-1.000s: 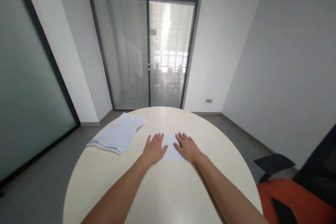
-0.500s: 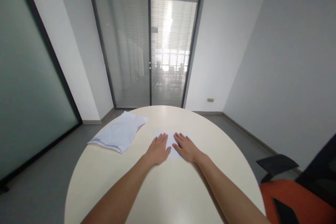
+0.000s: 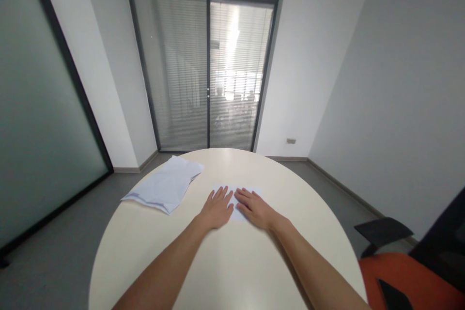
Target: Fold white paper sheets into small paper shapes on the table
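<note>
A small white sheet of paper [image 3: 254,190] lies flat near the middle of a round cream table [image 3: 225,261]. My left hand [image 3: 217,207] lies palm down on the sheet's left part, fingers stretched out and together. My right hand [image 3: 253,208] lies palm down on its right part, fingers extended and angled toward the left hand. The two hands almost touch and cover most of the sheet. Neither hand grips anything.
A loose stack of white papers [image 3: 163,185] sits at the table's far left edge. An orange and black office chair [image 3: 410,271] stands at the lower right. Glass sliding doors with blinds [image 3: 207,70] close the far wall; a frosted glass partition is on the left.
Both hands have slid closer together over the sheet, so less of the paper shows between them. The view has shifted slightly.
</note>
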`<state>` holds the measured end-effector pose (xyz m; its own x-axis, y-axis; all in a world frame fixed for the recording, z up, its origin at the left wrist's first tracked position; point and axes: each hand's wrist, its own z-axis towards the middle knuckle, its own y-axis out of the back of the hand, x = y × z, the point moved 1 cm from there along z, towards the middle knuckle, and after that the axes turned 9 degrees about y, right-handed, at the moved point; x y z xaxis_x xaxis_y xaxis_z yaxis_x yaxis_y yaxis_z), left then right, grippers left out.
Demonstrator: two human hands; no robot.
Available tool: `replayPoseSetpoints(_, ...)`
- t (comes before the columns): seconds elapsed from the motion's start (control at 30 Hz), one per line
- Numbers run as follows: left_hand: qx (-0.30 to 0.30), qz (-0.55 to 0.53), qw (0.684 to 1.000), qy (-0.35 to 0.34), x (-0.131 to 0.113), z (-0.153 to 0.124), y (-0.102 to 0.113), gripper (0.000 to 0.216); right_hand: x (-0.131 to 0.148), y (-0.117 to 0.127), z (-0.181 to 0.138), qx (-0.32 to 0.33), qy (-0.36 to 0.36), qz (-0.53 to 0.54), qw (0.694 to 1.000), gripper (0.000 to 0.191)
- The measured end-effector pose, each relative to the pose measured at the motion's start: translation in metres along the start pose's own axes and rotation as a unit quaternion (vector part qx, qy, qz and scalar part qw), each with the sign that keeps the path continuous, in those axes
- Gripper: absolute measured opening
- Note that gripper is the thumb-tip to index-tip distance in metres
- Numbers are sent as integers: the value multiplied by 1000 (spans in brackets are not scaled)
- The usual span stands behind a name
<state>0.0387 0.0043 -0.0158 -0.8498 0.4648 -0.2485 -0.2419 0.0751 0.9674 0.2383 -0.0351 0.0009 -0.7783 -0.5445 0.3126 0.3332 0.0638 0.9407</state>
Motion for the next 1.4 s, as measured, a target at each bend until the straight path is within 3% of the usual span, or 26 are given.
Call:
replayPoseSetpoints(0.1,-9,6,1000,23,11,1,7,54,-4,-2,-2,26,-7,13,1000,63)
replayPoseSetpoints(0.27,-45,10,996,71,28,8,13,50,-33,6,-14,7,-66,-2,998,59)
replayPoseSetpoints(0.43,-122,-33,992,16,23,7,19,41,-37,11,-18,-19,-103,-27,994,52)
replayPoseSetpoints(0.53,-85,-43,995,-42,14,0,19,50,-28,11,-16,-35,-83,-33,995,48)
replayPoseSetpoints(0.7,-6,-24,999,-25,16,-2,10,66,-21,5,-13,-16,-50,-11,999,59)
replayPoseSetpoints(0.97,-43,-29,998,-22,24,4,13,46,-28,7,-19,-7,-95,-8,995,63)
replayPoseSetpoints(1.07,-71,-50,994,-58,21,1,17,43,-28,9,-17,-41,-102,-30,993,56)
replayPoseSetpoints(1.2,-42,-78,988,-126,13,-2,17,49,-26,8,-11,-73,-89,-45,992,48)
replayPoseSetpoints(1.4,-12,-33,997,-61,12,-3,12,58,-5,5,-6,-44,-19,-14,999,52)
